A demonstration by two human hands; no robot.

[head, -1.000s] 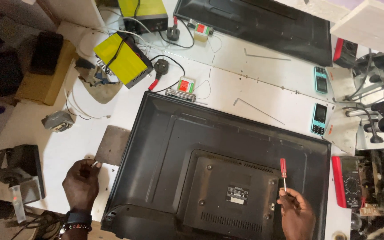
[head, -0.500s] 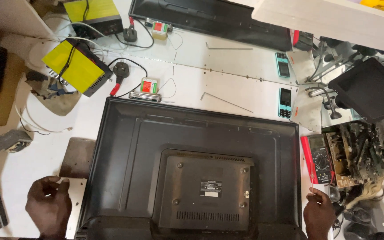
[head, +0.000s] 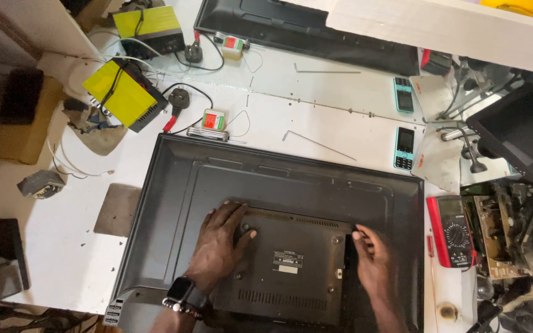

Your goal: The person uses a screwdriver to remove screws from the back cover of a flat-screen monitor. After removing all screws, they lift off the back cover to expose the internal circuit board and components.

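A black flat-panel television (head: 229, 179) lies face down on the white workbench (head: 316, 92), its raised rear housing (head: 291, 271) toward me. My left hand (head: 220, 243) rests flat on the upper left corner of that housing, fingers spread, a smartwatch on the wrist. Over at the housing's right edge, my right hand (head: 371, 253) has its fingers curled against the rim. Neither hand holds a tool. A red-handled screwdriver (head: 430, 246) lies on the bench right of the television.
A red multimeter (head: 450, 231) sits right of the television. Two small mobile phones (head: 404, 148) lie on the bench beyond it. Two yellow-topped boxes (head: 121, 95) with cables stand at the back left, a second black panel (head: 303, 24) at the back. Circuit-board scrap (head: 513, 228) crowds the right.
Both hands have moved from the television's lower corners onto the rear housing. The right hand, which held the red-handled screwdriver a second ago, is now without it. The view has shifted left and down.
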